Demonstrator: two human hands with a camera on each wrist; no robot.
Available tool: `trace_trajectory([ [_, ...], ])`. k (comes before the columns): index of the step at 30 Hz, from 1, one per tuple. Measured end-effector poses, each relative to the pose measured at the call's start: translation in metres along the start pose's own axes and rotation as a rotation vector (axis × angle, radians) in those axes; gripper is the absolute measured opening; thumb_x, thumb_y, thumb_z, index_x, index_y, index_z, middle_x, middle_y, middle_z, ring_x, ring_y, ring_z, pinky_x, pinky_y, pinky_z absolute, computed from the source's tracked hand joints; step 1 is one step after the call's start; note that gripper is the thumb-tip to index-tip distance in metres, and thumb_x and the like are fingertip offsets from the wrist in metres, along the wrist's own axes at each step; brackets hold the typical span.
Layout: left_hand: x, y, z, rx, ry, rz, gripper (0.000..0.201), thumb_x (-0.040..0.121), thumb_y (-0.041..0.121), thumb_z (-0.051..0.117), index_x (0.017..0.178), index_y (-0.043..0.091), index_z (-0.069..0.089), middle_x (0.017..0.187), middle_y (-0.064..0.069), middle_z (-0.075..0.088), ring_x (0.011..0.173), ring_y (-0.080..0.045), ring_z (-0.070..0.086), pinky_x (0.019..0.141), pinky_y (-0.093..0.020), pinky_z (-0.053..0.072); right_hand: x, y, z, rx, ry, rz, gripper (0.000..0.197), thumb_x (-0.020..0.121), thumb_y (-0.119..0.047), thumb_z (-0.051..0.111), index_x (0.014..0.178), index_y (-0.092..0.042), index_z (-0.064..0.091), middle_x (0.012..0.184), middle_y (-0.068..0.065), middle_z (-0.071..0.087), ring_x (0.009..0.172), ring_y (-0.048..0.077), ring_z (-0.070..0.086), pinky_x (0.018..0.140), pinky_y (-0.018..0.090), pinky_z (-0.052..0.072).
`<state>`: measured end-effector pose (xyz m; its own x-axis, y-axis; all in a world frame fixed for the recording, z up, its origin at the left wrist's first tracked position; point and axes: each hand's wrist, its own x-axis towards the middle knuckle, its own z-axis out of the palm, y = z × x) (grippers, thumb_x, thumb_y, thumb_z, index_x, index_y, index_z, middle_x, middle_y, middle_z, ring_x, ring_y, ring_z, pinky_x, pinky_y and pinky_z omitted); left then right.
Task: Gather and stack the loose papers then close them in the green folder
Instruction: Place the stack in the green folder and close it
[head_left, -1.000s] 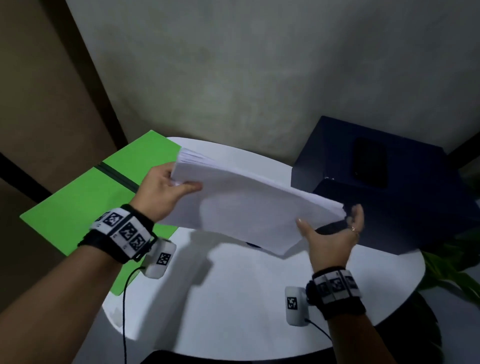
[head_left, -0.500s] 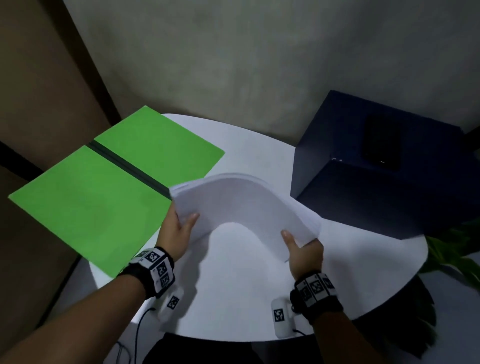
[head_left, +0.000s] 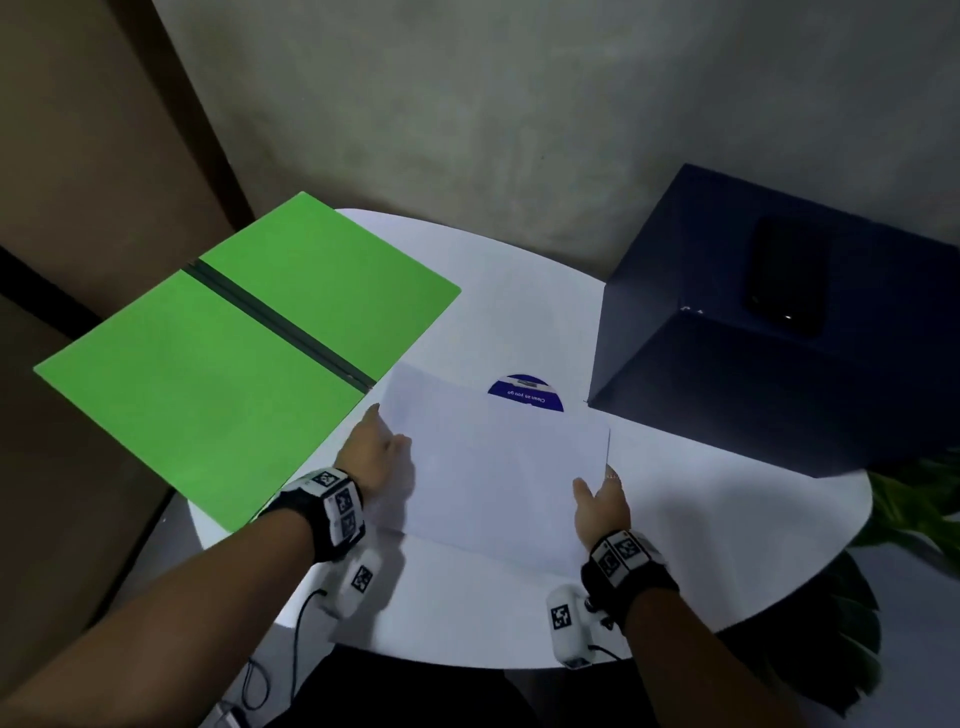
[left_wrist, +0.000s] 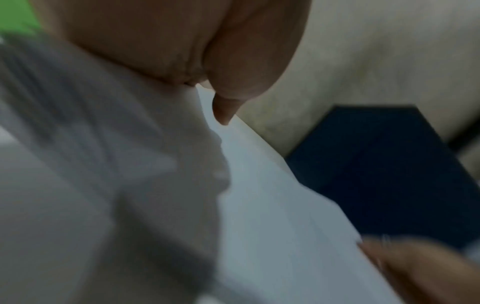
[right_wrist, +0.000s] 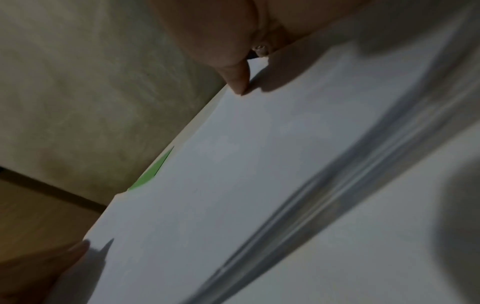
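Head view: at centre frame the stack of papers (head_left: 498, 467) is held by its two side edges over the white round table (head_left: 727, 545). The left hand (head_left: 371, 454) grips the left edge, thumb on top; the right hand (head_left: 600, 501) grips the right edge the same way. The green folder (head_left: 239, 353) lies open at the left of the frame, its dark spine running diagonally and its near half overhanging the table rim. A blue round sticker (head_left: 525, 392) peeks out just above the stack's far edge, and a dark blue box (head_left: 779, 322) fills the right side.

Left wrist view: blurred, but the thumb tip looks pressed on the top sheet at the stack's corner, with the fingers probably curled beneath.

Right wrist view: the thumb tip rests on the top sheet; the sheet edges show as a layered band at lower right.

The sheets seem gathered, so squaring is likely the step in hand. Next, the stack needs carrying left onto one folder half, clear of the spine, before the other cover is swung over.
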<state>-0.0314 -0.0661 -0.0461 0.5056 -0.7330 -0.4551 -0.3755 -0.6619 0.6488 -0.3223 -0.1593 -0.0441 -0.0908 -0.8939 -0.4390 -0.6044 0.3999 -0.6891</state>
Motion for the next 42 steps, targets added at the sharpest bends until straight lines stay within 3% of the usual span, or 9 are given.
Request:
trace_trajectory([
  [4,-0.002,0.005,-0.014,-0.006,-0.013,-0.092,0.047,0.091,0.033,0.060,0.129,0.009,0.047,0.116,-0.007,0.062,0.104,-0.028,0.059,0.090,-0.034,0.045,0.004,0.003,-0.006,0.053,-0.002,0.024,0.028,0.093,-0.006,0.057,0.121,0.000,0.058,0.112,0.013,0.065,0.109,0.033,0.062,0.084,0.026,0.039],
  [9,-0.011,0.010,-0.033,-0.215,0.054,0.084,0.026,0.089,0.013,0.067,0.113,0.015,0.058,0.103,0.003,0.067,0.092,-0.021,0.061,0.086,-0.034,0.045,-0.001,-0.011,-0.015,0.074,-0.071,0.025,0.028,0.083,0.000,0.067,0.106,-0.012,0.059,0.108,0.013,0.069,0.084,0.022,0.067,0.071,0.026,0.047],
  [14,-0.021,0.037,-0.080,-0.400,0.012,0.287,0.024,0.086,0.000,0.067,0.098,0.019,0.060,0.098,0.013,0.070,0.085,-0.002,0.066,0.079,-0.020,0.048,0.001,-0.058,-0.017,-0.410,0.034,-0.391,0.103,0.070,-0.046,0.081,0.151,-0.022,0.022,0.155,0.000,0.032,0.140,0.024,0.032,0.115,0.045,0.032],
  [23,0.001,0.039,-0.122,-0.310,-0.152,0.434,0.027,0.083,0.005,0.072,0.108,0.007,0.064,0.110,0.003,0.072,0.103,-0.011,0.066,0.093,-0.017,0.047,-0.020,-0.139,0.009,-0.384,-0.463,-0.558,0.049,0.095,-0.033,0.060,0.138,-0.012,0.049,0.135,0.000,0.057,0.124,0.011,0.051,0.110,0.027,0.037],
  [27,0.012,0.014,-0.129,-0.319,0.067,0.282,0.032,0.085,0.027,0.071,0.115,0.026,0.059,0.110,0.006,0.068,0.107,-0.015,0.062,0.103,-0.047,0.046,-0.018,-0.138,0.018,-0.267,-0.434,-0.521,0.051,0.094,-0.032,0.062,0.138,-0.009,0.050,0.138,0.000,0.055,0.129,0.012,0.048,0.110,0.026,0.034],
  [31,0.019,-0.051,-0.150,-0.098,0.631,-0.372,0.081,0.085,0.045,0.068,0.148,0.019,0.023,0.157,-0.010,0.026,0.145,-0.036,0.022,0.113,-0.061,0.020,-0.014,-0.141,0.016,-0.106,-0.342,-0.475,0.034,0.094,-0.027,0.062,0.124,-0.011,0.058,0.122,-0.011,0.062,0.121,0.011,0.055,0.101,0.023,0.040],
  [34,0.018,-0.094,-0.162,-0.197,0.501,-0.747,0.112,0.083,0.057,0.066,0.153,0.004,-0.003,0.160,-0.023,0.012,0.146,-0.040,0.017,0.115,-0.054,0.019,-0.013,-0.147,0.017,-0.007,-0.254,-0.479,0.034,0.094,-0.025,0.062,0.122,-0.006,0.057,0.120,-0.006,0.063,0.117,0.013,0.057,0.104,0.026,0.042],
  [37,0.018,-0.106,-0.172,-0.220,0.364,-0.799,0.113,0.084,0.056,0.065,0.153,0.000,-0.004,0.158,-0.022,0.022,0.144,-0.037,0.029,0.115,-0.047,0.024,-0.017,-0.154,0.021,0.057,-0.199,-0.521,0.016,0.094,-0.017,0.062,0.110,-0.012,0.064,0.104,-0.005,0.072,0.099,0.017,0.066,0.098,0.033,0.051],
  [42,0.025,-0.115,-0.187,-0.320,0.628,-0.602,0.069,0.082,0.010,0.074,0.135,0.013,0.031,0.130,-0.024,0.054,0.116,-0.039,0.058,0.097,-0.045,0.046,-0.019,-0.163,0.022,0.095,-0.166,-0.572,0.005,0.094,-0.016,0.062,0.093,-0.020,0.064,0.091,-0.007,0.070,0.092,0.021,0.067,0.088,0.030,0.054],
])
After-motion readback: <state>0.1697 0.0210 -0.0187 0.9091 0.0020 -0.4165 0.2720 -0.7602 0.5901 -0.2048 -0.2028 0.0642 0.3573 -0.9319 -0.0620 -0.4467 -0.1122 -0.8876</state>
